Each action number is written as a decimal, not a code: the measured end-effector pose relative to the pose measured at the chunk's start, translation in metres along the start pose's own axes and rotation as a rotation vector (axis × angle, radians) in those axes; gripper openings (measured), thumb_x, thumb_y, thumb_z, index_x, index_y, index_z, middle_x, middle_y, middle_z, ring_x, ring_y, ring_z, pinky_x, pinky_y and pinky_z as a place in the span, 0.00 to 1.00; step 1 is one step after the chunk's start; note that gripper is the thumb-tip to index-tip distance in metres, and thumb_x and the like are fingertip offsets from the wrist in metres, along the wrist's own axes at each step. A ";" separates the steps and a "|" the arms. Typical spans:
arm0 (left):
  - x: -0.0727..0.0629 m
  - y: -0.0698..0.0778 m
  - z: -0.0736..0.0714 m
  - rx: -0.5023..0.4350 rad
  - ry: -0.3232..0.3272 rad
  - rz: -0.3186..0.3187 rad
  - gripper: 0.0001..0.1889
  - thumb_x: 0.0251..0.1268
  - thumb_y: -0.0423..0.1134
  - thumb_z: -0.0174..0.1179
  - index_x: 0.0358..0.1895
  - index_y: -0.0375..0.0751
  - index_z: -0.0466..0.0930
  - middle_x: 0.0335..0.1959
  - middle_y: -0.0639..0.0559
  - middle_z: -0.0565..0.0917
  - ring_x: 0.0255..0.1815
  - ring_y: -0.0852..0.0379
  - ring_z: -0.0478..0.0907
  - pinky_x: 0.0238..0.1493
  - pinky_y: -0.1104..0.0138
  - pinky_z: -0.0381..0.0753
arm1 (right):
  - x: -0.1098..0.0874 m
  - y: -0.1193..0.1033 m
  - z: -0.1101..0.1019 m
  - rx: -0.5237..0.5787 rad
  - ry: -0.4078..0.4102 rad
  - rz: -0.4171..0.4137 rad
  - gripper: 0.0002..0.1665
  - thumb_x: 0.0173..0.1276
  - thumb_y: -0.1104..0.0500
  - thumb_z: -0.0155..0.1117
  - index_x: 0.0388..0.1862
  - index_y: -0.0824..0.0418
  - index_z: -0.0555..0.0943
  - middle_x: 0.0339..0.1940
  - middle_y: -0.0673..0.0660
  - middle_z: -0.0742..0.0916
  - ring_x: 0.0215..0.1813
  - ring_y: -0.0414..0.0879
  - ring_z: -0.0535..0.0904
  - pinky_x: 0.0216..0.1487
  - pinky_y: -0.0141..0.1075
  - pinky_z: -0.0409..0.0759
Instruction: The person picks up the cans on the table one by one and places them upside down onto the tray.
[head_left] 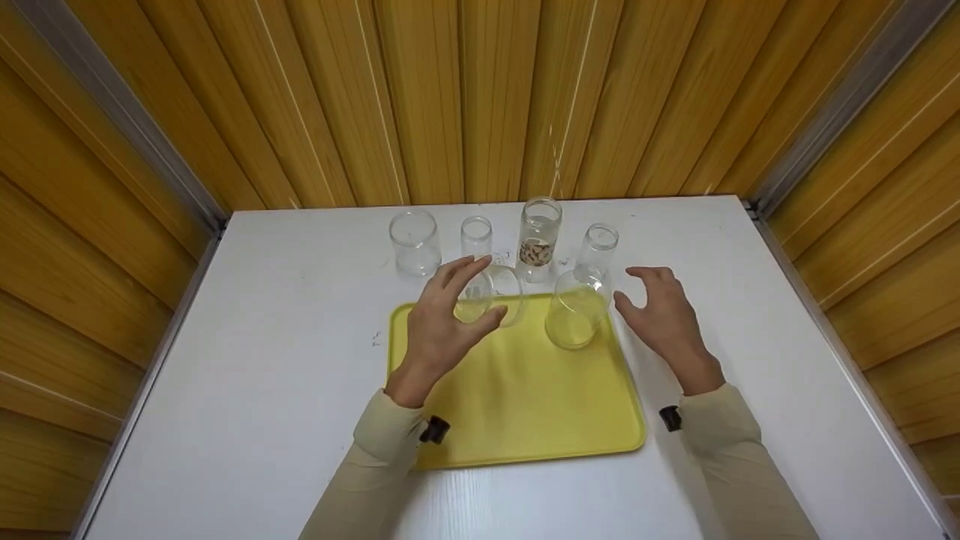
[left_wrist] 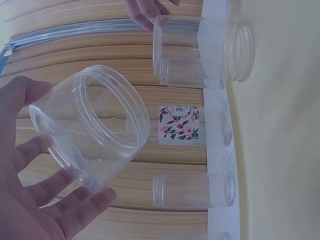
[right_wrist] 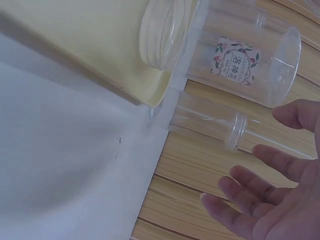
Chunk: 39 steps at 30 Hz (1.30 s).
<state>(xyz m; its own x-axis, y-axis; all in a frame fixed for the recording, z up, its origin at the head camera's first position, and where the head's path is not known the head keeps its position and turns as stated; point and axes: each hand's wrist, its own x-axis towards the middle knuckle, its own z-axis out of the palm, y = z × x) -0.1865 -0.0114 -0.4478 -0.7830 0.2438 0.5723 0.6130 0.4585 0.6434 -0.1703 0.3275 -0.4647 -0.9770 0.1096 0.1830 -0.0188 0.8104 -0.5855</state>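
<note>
My left hand (head_left: 442, 322) holds a clear plastic jar (left_wrist: 92, 125) around its base, tilted, with its threaded mouth facing away from the palm. In the head view that jar (head_left: 510, 292) is over the back left of the yellow tray (head_left: 525, 405). A second clear jar (head_left: 574, 322) stands mouth down on the tray's back right corner. Beside its raised base is my right hand (head_left: 664, 311), thumb and fingers spread and gripping nothing. The right thumb lies very near the base rim in the right wrist view; whether it touches, I cannot tell.
Behind the tray stand a wide clear jar (head_left: 415, 247), a narrow jar (head_left: 476, 234), a tall jar with a floral label (head_left: 537, 251) and another narrow jar (head_left: 600, 244). All are on the white table (head_left: 285, 360), near the wood-patterned wall (head_left: 420, 97).
</note>
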 end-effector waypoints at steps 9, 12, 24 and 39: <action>-0.001 -0.005 -0.007 0.036 -0.005 -0.022 0.34 0.63 0.48 0.76 0.73 0.50 0.80 0.68 0.43 0.79 0.66 0.43 0.79 0.43 0.52 0.83 | -0.002 0.009 0.005 -0.095 -0.064 0.012 0.32 0.77 0.52 0.64 0.71 0.70 0.76 0.69 0.75 0.75 0.68 0.72 0.71 0.55 0.66 0.78; -0.002 -0.007 -0.008 0.044 -0.012 -0.029 0.33 0.63 0.47 0.76 0.73 0.50 0.80 0.67 0.42 0.79 0.66 0.42 0.78 0.47 0.50 0.83 | -0.002 0.013 0.008 -0.118 -0.088 0.019 0.32 0.77 0.51 0.64 0.71 0.69 0.76 0.68 0.75 0.75 0.68 0.72 0.71 0.54 0.65 0.78; -0.002 -0.012 -0.014 0.108 -0.030 -0.068 0.33 0.63 0.47 0.76 0.72 0.51 0.80 0.68 0.41 0.79 0.66 0.41 0.78 0.48 0.47 0.85 | -0.003 0.029 0.022 -0.164 -0.135 -0.007 0.32 0.77 0.51 0.62 0.71 0.70 0.76 0.64 0.75 0.77 0.65 0.72 0.72 0.53 0.65 0.79; -0.002 -0.019 -0.016 0.131 -0.066 -0.090 0.33 0.62 0.46 0.76 0.72 0.51 0.81 0.69 0.40 0.78 0.66 0.40 0.76 0.46 0.46 0.84 | -0.005 0.041 0.035 -0.180 -0.208 0.023 0.31 0.77 0.52 0.60 0.70 0.70 0.76 0.62 0.74 0.77 0.64 0.70 0.72 0.54 0.65 0.78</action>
<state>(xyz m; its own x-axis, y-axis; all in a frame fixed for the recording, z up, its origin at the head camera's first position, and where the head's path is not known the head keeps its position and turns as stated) -0.1944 -0.0345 -0.4527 -0.8422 0.2504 0.4774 0.5241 0.5877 0.6164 -0.1735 0.3403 -0.5173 -0.9997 0.0234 -0.0057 0.0236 0.9004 -0.4344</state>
